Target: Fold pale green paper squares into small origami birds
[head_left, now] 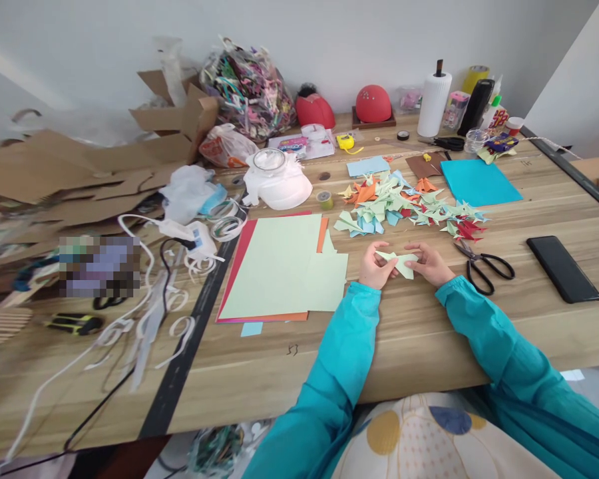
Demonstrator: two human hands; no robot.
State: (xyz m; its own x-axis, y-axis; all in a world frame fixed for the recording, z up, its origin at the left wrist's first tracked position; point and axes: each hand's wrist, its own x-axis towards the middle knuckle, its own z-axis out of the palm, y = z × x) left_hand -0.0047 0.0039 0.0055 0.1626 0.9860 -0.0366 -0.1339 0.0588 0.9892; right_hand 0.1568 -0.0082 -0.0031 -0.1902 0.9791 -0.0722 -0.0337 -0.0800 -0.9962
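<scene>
Black smartphone [563,269] flat on right side of table [404,346]; red dome [373,104] on dark brown tray [392,122] at back, yellow tape measure [345,142] left of it; white power strip [199,241] at left; clear bag of multicolored bits [249,86] beside open cardboard box [180,120]

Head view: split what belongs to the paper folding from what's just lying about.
Belongs, it seems:
- pale green folded paper, held in the left hand and right hand
- pile of folded paper pieces
- stack of paper sheets
- black-handled scissors beside the right hand, probably

Probably just lying about:
- phone
- yellow tape measure
- white bottle
- power strip
</scene>
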